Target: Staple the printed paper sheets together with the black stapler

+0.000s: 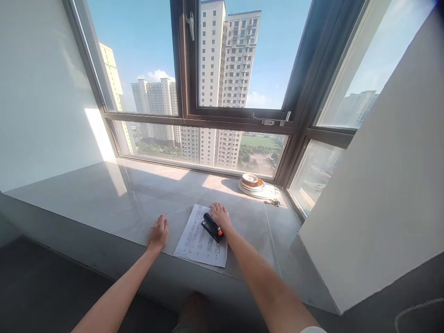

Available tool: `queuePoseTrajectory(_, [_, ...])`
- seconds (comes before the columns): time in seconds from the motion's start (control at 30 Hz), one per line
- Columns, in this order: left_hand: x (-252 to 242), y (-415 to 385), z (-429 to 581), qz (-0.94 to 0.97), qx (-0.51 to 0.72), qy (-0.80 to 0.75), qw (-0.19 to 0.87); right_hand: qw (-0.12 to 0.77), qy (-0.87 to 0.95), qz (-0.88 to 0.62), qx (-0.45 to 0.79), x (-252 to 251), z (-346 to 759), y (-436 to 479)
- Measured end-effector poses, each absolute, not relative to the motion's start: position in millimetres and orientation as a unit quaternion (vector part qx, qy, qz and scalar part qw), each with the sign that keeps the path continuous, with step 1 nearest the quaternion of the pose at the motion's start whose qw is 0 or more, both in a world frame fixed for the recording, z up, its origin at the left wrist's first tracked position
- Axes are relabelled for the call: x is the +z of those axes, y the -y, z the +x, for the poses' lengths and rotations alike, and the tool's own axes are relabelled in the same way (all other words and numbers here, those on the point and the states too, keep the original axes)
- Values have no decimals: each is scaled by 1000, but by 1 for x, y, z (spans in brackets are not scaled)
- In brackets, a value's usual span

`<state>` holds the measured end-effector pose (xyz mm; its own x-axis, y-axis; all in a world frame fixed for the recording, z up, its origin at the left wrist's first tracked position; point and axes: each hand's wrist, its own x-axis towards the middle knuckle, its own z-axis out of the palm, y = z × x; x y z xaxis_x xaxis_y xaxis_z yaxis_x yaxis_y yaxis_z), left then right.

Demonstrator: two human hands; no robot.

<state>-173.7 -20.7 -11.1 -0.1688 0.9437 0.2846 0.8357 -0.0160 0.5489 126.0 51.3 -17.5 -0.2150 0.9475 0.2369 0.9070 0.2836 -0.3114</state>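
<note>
A printed sheet of paper (189,238) lies on the grey windowsill, its lower edge close to the sill's front. Across its right half rests a black stapler (212,226) with an orange patch at its near end. My right hand (221,215) lies flat at the paper's top right corner, fingers stretched forward, just beyond the stapler. To the left of the paper, my left hand (158,232) rests on the sill with its fingers extended, apart from the sheet and holding nothing. Whether more sheets lie under the top one, I cannot tell.
Toward the back right of the windowsill (104,199) sits a stack of round coils or rolls (251,186), white and orange-brown. Small dark bits (273,202) lie beside it. A dark window frame (201,121) runs along the back, and a white wall (374,194) slopes at right.
</note>
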Motion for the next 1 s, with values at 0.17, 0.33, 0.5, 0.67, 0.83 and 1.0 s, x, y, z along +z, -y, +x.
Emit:
queuePoseTrajectory(0.17, [-11, 22, -179, 626, 342, -689, 128, 199, 806, -553, 73, -15, 77, -73])
queuePoseTrajectory(0.33, [-10, 25, -177, 606, 359, -695, 146, 182, 820, -536, 81, -14, 70, -79])
queuePoseTrajectory(0.5, [-9, 25, -175, 618, 356, -691, 115, 180, 812, -547, 91, -11, 74, -69])
queuePoseTrajectory(0.67, [-18, 17, -180, 644, 346, -677, 87, 167, 809, -555, 98, -14, 93, -51])
queuePoseTrajectory(0.83, [-23, 9, -179, 672, 303, -674, 42, 155, 795, -580, 84, -21, 142, -30])
queuePoseTrajectory(1.0, [-19, 14, -172, 713, 227, -664, 8, 155, 771, -615, 64, -24, 210, -5])
